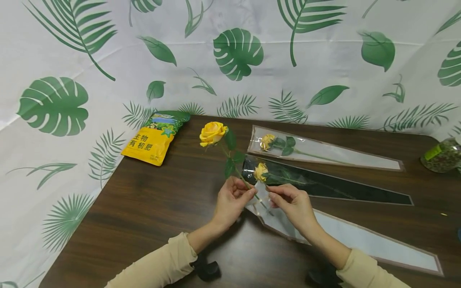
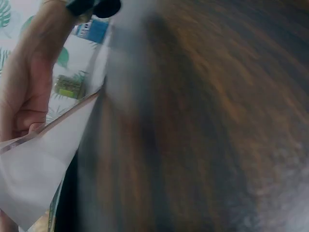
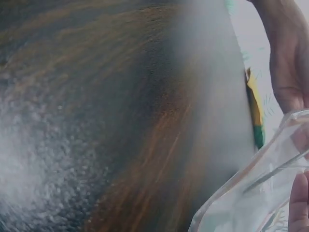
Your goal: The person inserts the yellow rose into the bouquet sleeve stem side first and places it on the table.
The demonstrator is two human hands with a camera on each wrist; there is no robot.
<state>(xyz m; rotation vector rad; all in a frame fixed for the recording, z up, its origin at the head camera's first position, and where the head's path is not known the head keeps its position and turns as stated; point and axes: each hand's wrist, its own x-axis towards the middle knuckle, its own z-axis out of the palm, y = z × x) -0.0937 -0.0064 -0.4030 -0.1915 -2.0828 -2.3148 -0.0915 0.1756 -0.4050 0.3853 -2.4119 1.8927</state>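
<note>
A yellow rose [image 1: 213, 134] stands tilted, its bloom up and to the left. My left hand [image 1: 230, 200] pinches its green stem below the leaves. With thumb and fingers, my right hand [image 1: 293, 204] pinches the edge of a clear-fronted white flower sleeve [image 1: 374, 240] near its wide end. The lower stem [image 3: 275, 171] shows through the clear film in the right wrist view. Behind the hands lies a black sleeve [image 1: 378, 193] with a yellow rose [image 1: 261, 172] in it. In the left wrist view, the white sleeve [image 2: 43, 169] partly covers a hand.
A further white sleeve [image 1: 374, 160] holding a yellow rose [image 1: 267, 142] lies at the back. To the left is a yellow and green fertilizer bag [image 1: 151, 140]. A jar [image 1: 442, 156] stands at the right edge of the dark wooden table [image 1: 144, 216]. Leaf-printed cloth [image 1: 191, 52] hangs behind.
</note>
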